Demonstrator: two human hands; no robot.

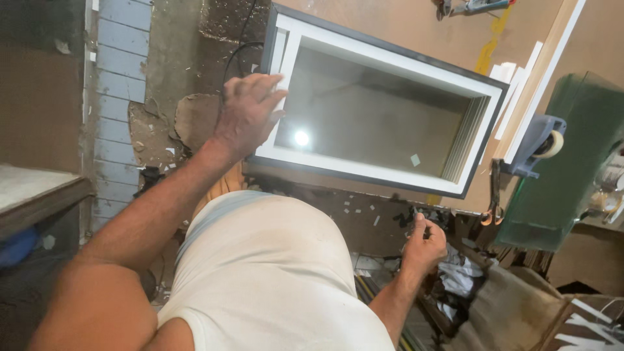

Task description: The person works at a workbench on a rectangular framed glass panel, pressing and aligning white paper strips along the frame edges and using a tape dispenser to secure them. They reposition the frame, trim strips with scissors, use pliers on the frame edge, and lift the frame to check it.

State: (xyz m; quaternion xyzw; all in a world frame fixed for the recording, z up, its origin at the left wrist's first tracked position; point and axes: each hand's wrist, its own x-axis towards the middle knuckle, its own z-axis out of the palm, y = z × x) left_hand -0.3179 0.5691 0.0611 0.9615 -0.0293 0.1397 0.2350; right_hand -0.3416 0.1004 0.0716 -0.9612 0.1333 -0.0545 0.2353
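Left hand [250, 114] lies flat, fingers spread, on the frame's [380, 107] near corner, at about nine o'clock of the frame, pressing on it rather than gripping it. The frame, black outside with a white inner border and glass catching a light spot, lies face up on the brown worktop [416, 26], filling the middle of the view. Right hand [424, 244] is down at five o'clock, off the frame, loosely curled; it seems to pinch something small and dark, but I cannot tell what. This looks like steadying the frame while the other hand fetches a small part; the next move would call for keeping that corner pinned and bringing the right hand up to the frame's edge. Pliers [494, 195] lie by the frame's three o'clock corner, a tape dispenser [539, 146] just beyond, white strips [517, 84] at two o'clock. Scraps litter the floor [370, 221] below; a grey board wall [120, 78] stands at nine o'clock.
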